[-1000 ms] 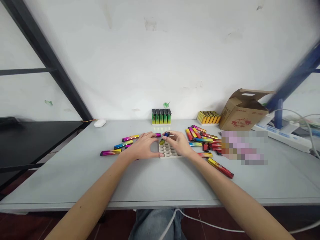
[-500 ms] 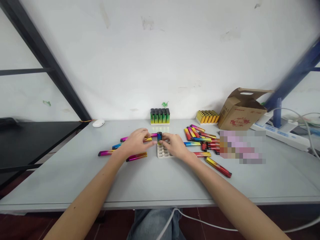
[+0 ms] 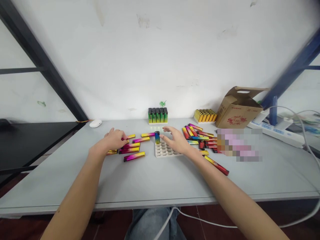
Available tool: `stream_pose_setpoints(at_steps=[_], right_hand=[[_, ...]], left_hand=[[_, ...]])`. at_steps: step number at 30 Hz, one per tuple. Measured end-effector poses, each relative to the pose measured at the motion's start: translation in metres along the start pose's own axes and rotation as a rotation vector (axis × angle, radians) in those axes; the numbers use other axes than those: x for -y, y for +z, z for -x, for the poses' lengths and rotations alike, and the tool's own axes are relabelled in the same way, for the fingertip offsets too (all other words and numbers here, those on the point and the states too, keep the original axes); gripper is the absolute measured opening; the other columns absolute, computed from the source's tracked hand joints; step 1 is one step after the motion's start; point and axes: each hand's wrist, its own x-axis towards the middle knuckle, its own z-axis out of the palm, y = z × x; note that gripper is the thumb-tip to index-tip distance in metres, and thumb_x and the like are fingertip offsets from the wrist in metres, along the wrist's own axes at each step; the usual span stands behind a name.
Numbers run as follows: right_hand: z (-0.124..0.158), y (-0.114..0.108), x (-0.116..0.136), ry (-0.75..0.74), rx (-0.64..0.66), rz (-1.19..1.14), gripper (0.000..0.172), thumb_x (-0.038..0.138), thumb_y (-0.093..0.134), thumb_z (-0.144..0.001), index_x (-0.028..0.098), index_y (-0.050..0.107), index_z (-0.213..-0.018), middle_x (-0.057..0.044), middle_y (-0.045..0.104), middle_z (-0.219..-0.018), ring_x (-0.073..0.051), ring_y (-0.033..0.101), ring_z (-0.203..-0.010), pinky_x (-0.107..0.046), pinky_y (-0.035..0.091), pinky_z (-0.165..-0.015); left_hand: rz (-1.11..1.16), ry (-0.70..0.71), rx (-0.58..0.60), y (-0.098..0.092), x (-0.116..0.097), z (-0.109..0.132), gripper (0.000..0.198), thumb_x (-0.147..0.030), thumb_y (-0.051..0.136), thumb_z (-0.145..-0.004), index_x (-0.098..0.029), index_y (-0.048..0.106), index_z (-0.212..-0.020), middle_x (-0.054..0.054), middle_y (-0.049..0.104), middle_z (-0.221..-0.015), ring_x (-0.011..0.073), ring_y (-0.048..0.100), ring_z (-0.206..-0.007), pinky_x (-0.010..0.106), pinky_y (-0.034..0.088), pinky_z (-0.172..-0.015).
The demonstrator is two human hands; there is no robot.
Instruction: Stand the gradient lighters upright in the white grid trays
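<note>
A blue lighter [image 3: 157, 137] with a black top stands upright in the back left corner of a white tray with holes [image 3: 163, 151]. My right hand [image 3: 177, 141] is over the tray, just right of that lighter, with its fingers apart and holding nothing. Part of the tray is hidden beneath it. Out to the left, my left hand [image 3: 112, 140] has its fingers bent down and closed at the end of a purple and yellow lighter, partly hidden. Several more purple and yellow lighters [image 3: 134, 156] lie flat between that hand and the tray.
Red, yellow and blue lighters [image 3: 216, 165] lie in a loose pile right of the tray. By the wall stand a rack of green lighters [image 3: 158, 116], a rack of yellow lighters [image 3: 205, 116], a cardboard box [image 3: 237, 111], a power strip [image 3: 277, 133] and a white case [image 3: 95, 123].
My left hand has moved left, away from the tray to the lighters lying there. My right hand has let go of the blue lighter and its fingers have spread.
</note>
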Motion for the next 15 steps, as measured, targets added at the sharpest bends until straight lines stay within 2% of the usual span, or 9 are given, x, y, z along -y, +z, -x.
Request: stream_pose_setpoints(at_steps=[4, 8, 15], right_hand=[[-0.0002, 0.0032, -0.0021, -0.002, 0.009, -0.014, 0.045, 0.041, 0.055, -0.091, 0.017, 0.054, -0.128, -0.015, 0.059, -0.131, -0.026, 0.055, -0.122, -0.042, 0.046, -0.097], [0.0004, 0.0062, -0.0033, -0.002, 0.032, -0.006, 0.045, 0.037, 0.055, -0.091, 0.015, 0.052, -0.129, -0.016, 0.058, -0.132, -0.026, 0.054, -0.124, -0.043, 0.046, -0.100], [0.0005, 0.0065, -0.0035, -0.026, 0.018, 0.002, 0.042, 0.034, 0.055, -0.090, 0.017, 0.053, -0.128, -0.015, 0.058, -0.132, -0.025, 0.054, -0.124, -0.043, 0.045, -0.101]], left_hand=[[0.019, -0.001, 0.010, -0.0002, 0.0014, -0.0022, 0.027, -0.054, 0.064, -0.066, -0.027, 0.063, -0.063, 0.007, 0.069, -0.078, 0.0354, 0.057, -0.114, 0.039, 0.047, -0.087], [0.041, 0.032, -0.051, 0.0038, -0.0004, -0.0063, 0.029, -0.055, 0.064, -0.066, -0.027, 0.065, -0.062, 0.008, 0.070, -0.078, 0.0322, 0.061, -0.105, 0.036, 0.048, -0.085], [-0.051, 0.061, -0.054, 0.0079, -0.0078, -0.0067, 0.021, -0.044, 0.062, -0.067, -0.026, 0.066, -0.056, 0.009, 0.070, -0.082, 0.0340, 0.060, -0.109, 0.038, 0.046, -0.087]])
